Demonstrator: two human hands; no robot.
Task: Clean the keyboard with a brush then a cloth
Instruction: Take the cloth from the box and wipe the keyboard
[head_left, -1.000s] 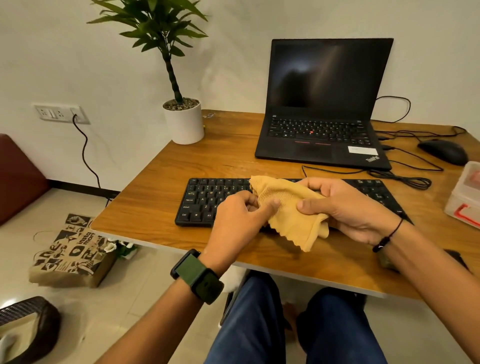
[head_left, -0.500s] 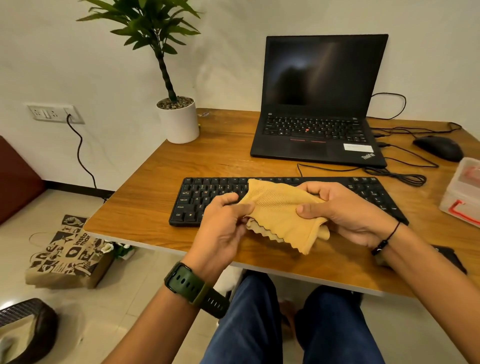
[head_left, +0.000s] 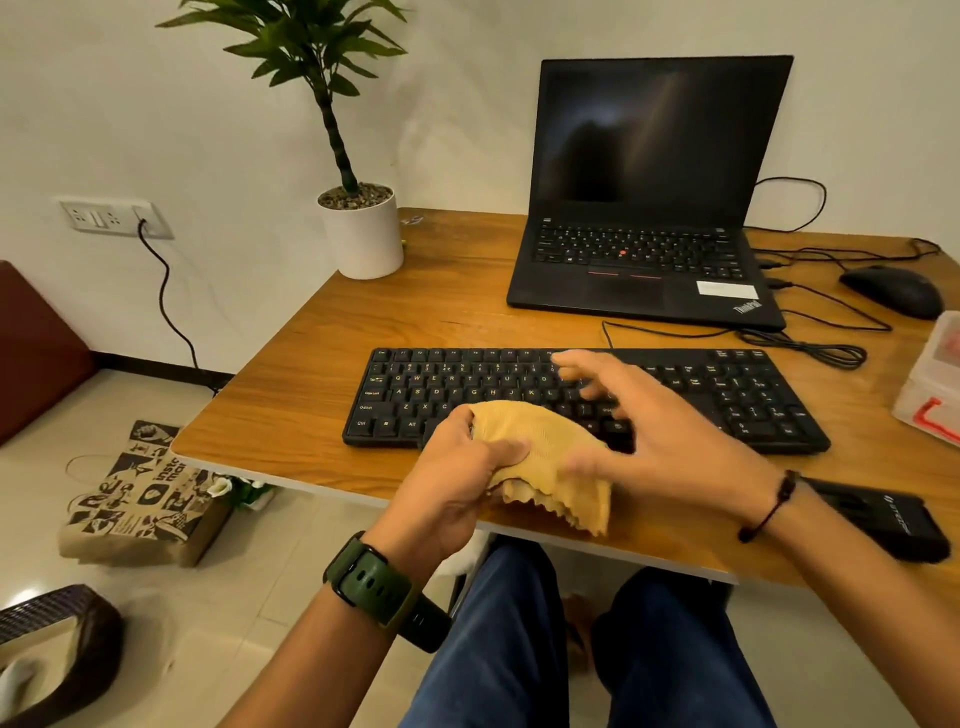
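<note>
A black keyboard (head_left: 467, 387) lies across the near half of the wooden desk (head_left: 322, 415). A folded yellow cloth (head_left: 545, 441) hangs over the keyboard's front edge. My left hand (head_left: 457, 483) grips the cloth's left side, thumb pressed into the fabric. My right hand (head_left: 660, 431) hovers blurred over the keyboard's middle, just right of the cloth, fingers spread and holding nothing. No brush is recognisable in view.
An open black laptop (head_left: 649, 208) stands behind the keyboard, with cables (head_left: 810, 348) and a black mouse (head_left: 893, 291) to its right. A potted plant (head_left: 363, 234) stands at the back left. A white box (head_left: 935, 379) and a flat black object (head_left: 883, 519) sit right.
My right hand has let go of the cloth and opened over the keys. My left hand now holds the cloth alone, lower and closer to the desk's front edge.
</note>
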